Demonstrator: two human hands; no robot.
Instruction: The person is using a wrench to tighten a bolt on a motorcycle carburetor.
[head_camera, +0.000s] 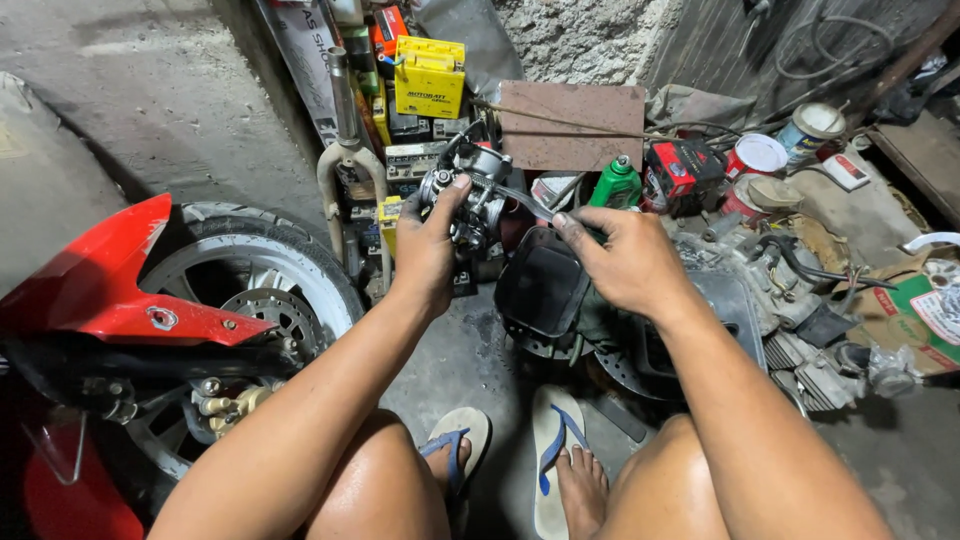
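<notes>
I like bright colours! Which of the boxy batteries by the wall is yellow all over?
The yellow battery highest on the stack; the batteries below are mostly dark or grey.

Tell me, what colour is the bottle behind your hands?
Green, with a dark cap: the bottle shows best in the head view.

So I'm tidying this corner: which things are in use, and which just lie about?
In use:
left hand gripping the carburetor
right hand on its thin hose

Lying about:
green bottle
yellow box
red-and-white cans
motorcycle wheel
black tray
</notes>
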